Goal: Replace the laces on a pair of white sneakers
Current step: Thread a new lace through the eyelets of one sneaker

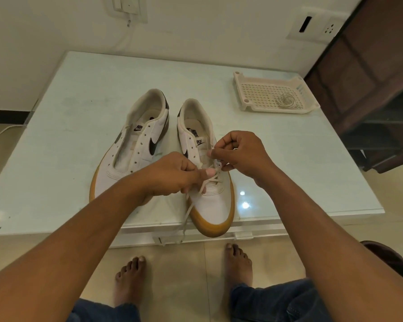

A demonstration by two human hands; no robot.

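While the half-laced sneaker [213, 205] sits at the near edge of the glass-topped table [79, 101], its gum-soled toe right at the rim, both hands work over its eyelets. The left hand [170, 175] pinches the cream lace [189, 210] between thumb and curled fingers, and the right hand [240, 152] pinches another stretch of it by the upper eyelets. One lace end dangles over the near edge. Just beside this shoe, on its left, stands the unlaced sneaker [135, 140], its eyelets bare. Near the far right corner, a white perforated plastic tray [240, 89] holds a coiled lace [286, 99].
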